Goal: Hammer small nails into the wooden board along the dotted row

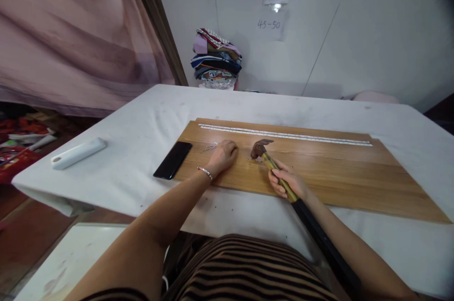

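A claw hammer [272, 165] with a rusty head and a yellow-and-black handle is in my right hand [289, 182], which grips the yellow part of the handle. Its head is just over the wooden board [329, 168], close to some small dark nails [258, 159]. My left hand [224, 154] rests on the board with its fingers curled in; whatever they may hold is hidden. Beside that hand, to its left, lies a small pile of thin nails [210, 147]. Two white strips [283, 135] with printed marks run along the board's far side.
A black phone [173, 160] lies across the board's left end. Farther left, a white handle-shaped object [78, 153] sits on the white-covered table [142, 116]. Behind the table are folded clothes [217, 60] and a wall with paper notes [270, 24]. A pink curtain [71, 22] hangs at left.
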Action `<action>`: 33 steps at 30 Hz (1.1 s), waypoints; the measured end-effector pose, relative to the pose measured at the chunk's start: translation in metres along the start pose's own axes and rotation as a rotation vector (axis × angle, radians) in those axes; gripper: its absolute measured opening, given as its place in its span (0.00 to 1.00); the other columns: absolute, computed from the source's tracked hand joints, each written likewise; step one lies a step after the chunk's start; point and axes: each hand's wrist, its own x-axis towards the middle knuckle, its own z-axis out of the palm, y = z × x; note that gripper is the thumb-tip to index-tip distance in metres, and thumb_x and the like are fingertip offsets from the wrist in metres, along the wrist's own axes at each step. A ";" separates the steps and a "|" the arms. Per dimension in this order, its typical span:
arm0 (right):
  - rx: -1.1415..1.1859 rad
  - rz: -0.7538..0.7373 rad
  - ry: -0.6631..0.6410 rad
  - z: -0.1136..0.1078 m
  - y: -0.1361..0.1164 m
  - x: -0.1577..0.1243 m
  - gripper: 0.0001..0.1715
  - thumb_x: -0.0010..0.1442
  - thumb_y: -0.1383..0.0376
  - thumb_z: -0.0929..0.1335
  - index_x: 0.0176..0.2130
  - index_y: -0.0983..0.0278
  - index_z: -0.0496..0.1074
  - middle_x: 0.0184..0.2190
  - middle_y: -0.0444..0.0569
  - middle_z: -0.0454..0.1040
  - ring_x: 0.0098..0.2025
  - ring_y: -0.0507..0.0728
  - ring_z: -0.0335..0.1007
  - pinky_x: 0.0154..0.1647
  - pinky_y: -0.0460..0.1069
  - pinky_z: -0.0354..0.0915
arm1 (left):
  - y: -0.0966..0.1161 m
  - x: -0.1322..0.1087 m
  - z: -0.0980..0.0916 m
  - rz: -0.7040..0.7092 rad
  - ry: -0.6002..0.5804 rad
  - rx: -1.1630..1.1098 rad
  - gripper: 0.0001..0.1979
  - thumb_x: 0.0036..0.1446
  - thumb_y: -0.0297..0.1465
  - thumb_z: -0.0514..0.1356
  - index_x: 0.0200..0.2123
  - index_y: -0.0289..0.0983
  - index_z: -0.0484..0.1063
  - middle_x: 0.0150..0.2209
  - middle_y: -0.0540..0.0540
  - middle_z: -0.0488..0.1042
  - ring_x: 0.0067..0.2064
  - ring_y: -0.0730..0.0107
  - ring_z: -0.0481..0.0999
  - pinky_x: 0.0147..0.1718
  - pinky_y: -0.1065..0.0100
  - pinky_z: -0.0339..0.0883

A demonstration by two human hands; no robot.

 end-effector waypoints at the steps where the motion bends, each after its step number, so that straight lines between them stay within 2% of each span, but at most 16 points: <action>1: -0.003 0.006 0.004 0.001 0.000 0.000 0.41 0.58 0.57 0.71 0.66 0.57 0.56 0.23 0.34 0.64 0.14 0.45 0.52 0.10 0.40 0.51 | 0.000 0.000 0.000 -0.003 0.000 0.003 0.09 0.61 0.25 0.54 0.34 0.37 0.74 0.39 0.43 0.77 0.44 0.62 0.74 0.49 0.60 0.68; 9: -0.009 0.021 0.000 0.002 0.001 0.000 0.45 0.56 0.57 0.72 0.68 0.57 0.55 0.22 0.34 0.64 0.14 0.45 0.53 0.10 0.40 0.51 | 0.000 0.000 0.000 0.002 0.007 -0.013 0.09 0.61 0.25 0.54 0.33 0.37 0.74 0.38 0.43 0.77 0.44 0.62 0.74 0.50 0.60 0.69; 18: -0.001 0.026 0.005 -0.001 0.006 0.002 0.43 0.58 0.58 0.71 0.68 0.56 0.56 0.23 0.35 0.64 0.14 0.45 0.53 0.10 0.40 0.51 | -0.001 0.000 0.001 0.005 0.016 -0.024 0.09 0.61 0.24 0.54 0.34 0.37 0.74 0.38 0.43 0.76 0.43 0.62 0.74 0.50 0.59 0.69; 25: -0.009 0.001 -0.003 0.003 -0.001 -0.001 0.41 0.58 0.58 0.71 0.66 0.57 0.57 0.23 0.35 0.64 0.14 0.45 0.53 0.11 0.40 0.51 | 0.000 -0.001 -0.001 -0.001 0.000 -0.015 0.09 0.61 0.24 0.54 0.34 0.37 0.74 0.39 0.42 0.77 0.44 0.62 0.74 0.49 0.59 0.69; 33: 0.008 -0.001 0.006 0.000 0.000 0.000 0.42 0.58 0.58 0.71 0.67 0.57 0.55 0.23 0.34 0.63 0.14 0.45 0.52 0.10 0.40 0.51 | 0.000 0.000 0.000 0.005 0.005 -0.010 0.09 0.61 0.25 0.54 0.35 0.36 0.74 0.39 0.42 0.77 0.44 0.61 0.74 0.50 0.59 0.69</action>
